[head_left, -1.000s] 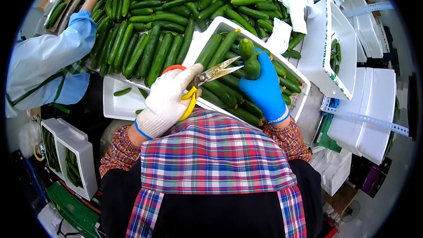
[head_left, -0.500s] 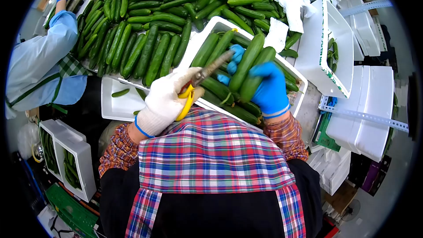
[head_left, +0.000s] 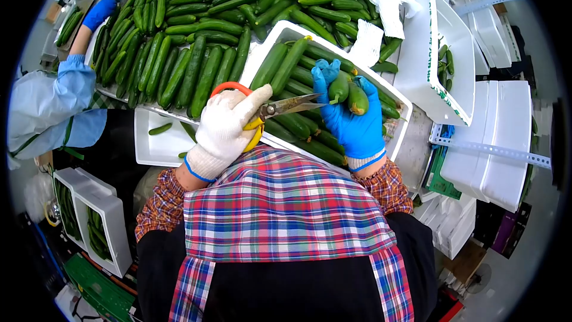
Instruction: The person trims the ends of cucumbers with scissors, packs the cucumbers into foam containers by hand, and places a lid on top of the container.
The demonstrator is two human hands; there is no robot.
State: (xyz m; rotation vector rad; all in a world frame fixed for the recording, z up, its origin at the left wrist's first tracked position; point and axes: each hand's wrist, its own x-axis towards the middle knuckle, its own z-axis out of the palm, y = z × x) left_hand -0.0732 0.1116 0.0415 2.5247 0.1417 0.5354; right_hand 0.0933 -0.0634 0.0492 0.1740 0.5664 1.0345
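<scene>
My left hand [head_left: 220, 125], in a white knit glove, is closed on a pair of scissors [head_left: 292, 105] with orange and yellow handles. The blades stand slightly apart and point right, their tips close to the fingers of the other glove. In its blue glove, my right hand [head_left: 354, 122] grips two cucumbers [head_left: 348, 92], their ends turned toward me. Both hands are over a white foam box [head_left: 407, 116] filled with cucumbers [head_left: 288, 65] lying side by side.
Many loose cucumbers [head_left: 205, 6] cover the table beyond. On the left, a co-worker's blue-gloved hand [head_left: 100, 13] reaches to the pile. A tilted foam box [head_left: 417, 59] and stacked foam boxes [head_left: 488, 137] stand right. Another foam box [head_left: 146, 149] sits below the table edge.
The two cucumbers have been tipped so their ends face me. The scissors have swung from pointing up-right to pointing right, blades now apart. The co-worker's hand has moved closer to the pile.
</scene>
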